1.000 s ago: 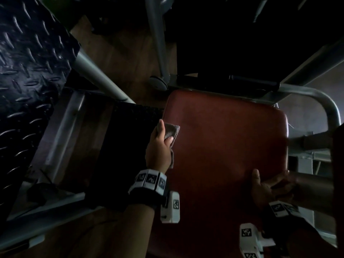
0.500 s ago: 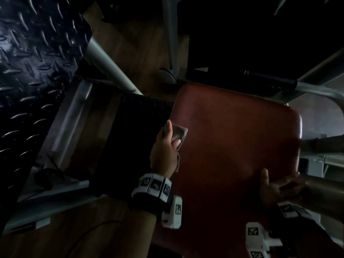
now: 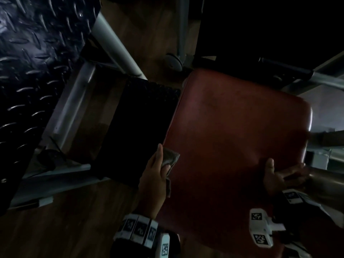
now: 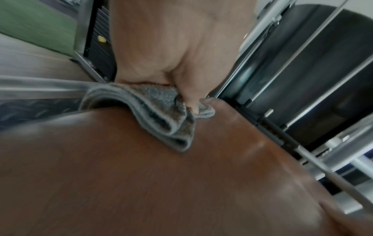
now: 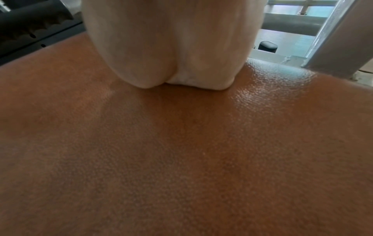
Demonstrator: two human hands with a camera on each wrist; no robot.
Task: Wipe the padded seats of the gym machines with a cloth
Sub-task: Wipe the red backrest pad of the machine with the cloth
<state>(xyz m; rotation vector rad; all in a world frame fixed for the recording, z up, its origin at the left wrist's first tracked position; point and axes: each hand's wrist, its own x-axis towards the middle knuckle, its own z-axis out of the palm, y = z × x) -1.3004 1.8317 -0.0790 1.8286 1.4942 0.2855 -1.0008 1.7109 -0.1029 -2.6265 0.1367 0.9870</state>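
Observation:
A dark red padded seat (image 3: 232, 136) fills the middle of the head view. My left hand (image 3: 154, 175) grips a folded grey cloth (image 3: 170, 157) and presses it on the seat's left edge. The left wrist view shows the cloth (image 4: 161, 111) bunched under the left hand (image 4: 171, 47) on the brown-red seat (image 4: 161, 183). My right hand (image 3: 275, 175) rests on the seat's right edge, thumb on top and fingers stretched out over the rim. In the right wrist view the right hand (image 5: 161, 39) lies with its heel flat on the seat (image 5: 181, 151).
A black diamond-plate footplate (image 3: 28, 71) stands at the left, with a grey frame tube (image 3: 115, 45) and a black ribbed step (image 3: 135, 127) beside the seat. A black grip (image 3: 283, 68) and metal bars lie beyond the seat. Wooden floor (image 3: 65, 220) shows at the lower left.
My left hand has slid the cloth along the seat's left edge toward me. The right hand has stayed on the right edge. The head view has shifted a little.

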